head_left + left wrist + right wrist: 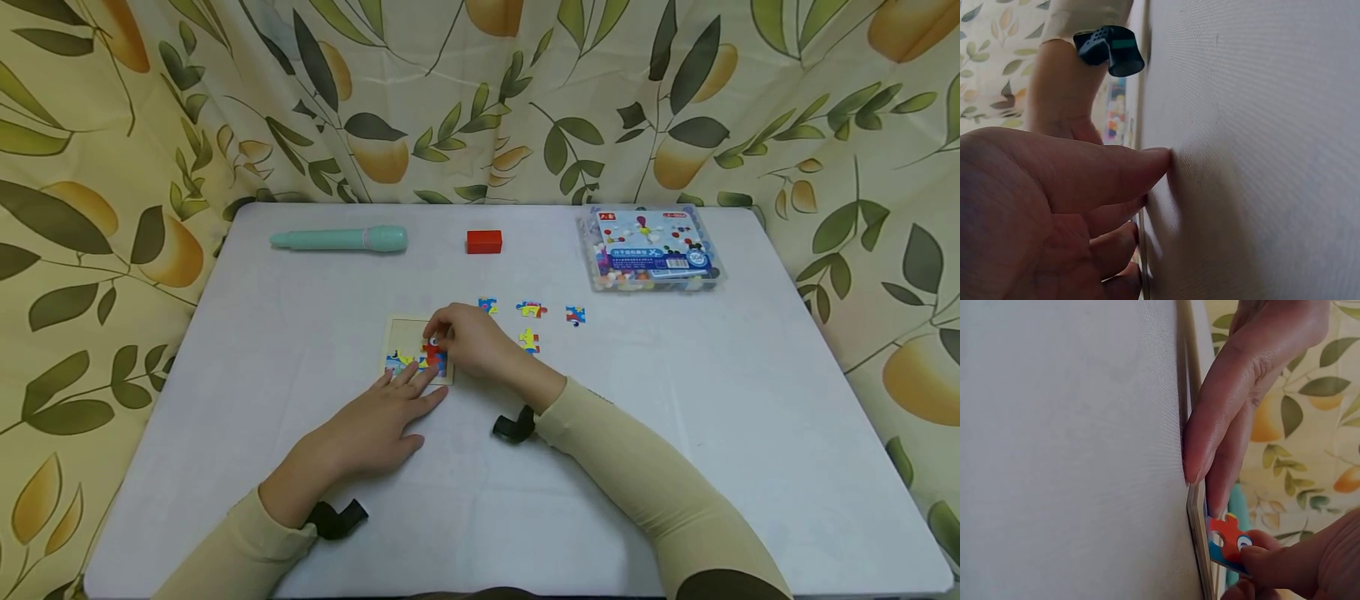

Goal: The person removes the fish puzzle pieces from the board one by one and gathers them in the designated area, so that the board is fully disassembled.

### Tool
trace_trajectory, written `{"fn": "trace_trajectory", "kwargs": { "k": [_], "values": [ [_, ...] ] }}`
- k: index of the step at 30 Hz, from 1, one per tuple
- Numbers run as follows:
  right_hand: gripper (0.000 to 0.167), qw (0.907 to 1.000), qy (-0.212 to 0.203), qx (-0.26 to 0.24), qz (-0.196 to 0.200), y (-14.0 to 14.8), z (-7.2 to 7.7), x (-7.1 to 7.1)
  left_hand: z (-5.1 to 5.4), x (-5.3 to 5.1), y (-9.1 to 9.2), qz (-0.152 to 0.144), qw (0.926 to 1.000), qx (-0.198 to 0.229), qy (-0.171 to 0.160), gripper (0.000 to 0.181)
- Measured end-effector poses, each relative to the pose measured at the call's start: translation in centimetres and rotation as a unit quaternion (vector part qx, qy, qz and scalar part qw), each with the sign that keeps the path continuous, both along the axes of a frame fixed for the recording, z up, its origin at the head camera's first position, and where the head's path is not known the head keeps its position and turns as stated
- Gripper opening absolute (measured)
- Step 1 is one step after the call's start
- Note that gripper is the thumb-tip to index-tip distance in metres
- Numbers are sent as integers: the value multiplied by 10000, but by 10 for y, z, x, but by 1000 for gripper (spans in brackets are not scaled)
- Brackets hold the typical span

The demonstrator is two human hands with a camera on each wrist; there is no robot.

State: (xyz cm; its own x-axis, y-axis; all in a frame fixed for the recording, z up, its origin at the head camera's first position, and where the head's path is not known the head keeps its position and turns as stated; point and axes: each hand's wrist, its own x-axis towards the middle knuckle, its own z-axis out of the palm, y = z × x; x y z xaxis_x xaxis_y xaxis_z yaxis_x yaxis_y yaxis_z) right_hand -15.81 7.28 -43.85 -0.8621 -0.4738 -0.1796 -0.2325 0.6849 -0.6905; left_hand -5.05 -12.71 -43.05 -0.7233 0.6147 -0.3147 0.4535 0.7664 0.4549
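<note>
A small wooden puzzle tray (406, 331) lies on the white table, its lower part filled with colourful pieces (395, 362). My right hand (480, 343) is over the tray's right side. Between its thumb and fingers it pinches a red and blue puzzle piece (1230, 542) with an eye printed on it, held tilted at the tray. My left hand (375, 427) rests with its fingers extended on the tray's near edge, the thumb spread to the right. Fingers cover part of the near pieces. Just right of the tray lie several loose puzzle pieces (532, 309).
Along the back of the table are a mint-green pen-shaped object (337, 240), a red block (484, 242) and a clear plastic box (652, 250) of colourful parts. A patterned curtain (450, 100) hangs behind. Each wrist carries a black camera mount (513, 427).
</note>
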Motion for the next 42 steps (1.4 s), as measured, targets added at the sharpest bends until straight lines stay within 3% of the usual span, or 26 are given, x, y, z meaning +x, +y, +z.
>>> {"fn": "trace_trajectory", "kwargs": {
  "k": [17,25,42],
  "values": [
    [20,9992,298,-205,152,5,2,0,-1,0,-1,-34,9999,97,44,65],
    [20,9994,88,-317,-47,15,14,-2,0,1,-1,-31,9999,91,44,65],
    [20,9957,-367,-567,-638,63,24,-1,-1,0,0,23,10000,43,8,65]
  ]
}}
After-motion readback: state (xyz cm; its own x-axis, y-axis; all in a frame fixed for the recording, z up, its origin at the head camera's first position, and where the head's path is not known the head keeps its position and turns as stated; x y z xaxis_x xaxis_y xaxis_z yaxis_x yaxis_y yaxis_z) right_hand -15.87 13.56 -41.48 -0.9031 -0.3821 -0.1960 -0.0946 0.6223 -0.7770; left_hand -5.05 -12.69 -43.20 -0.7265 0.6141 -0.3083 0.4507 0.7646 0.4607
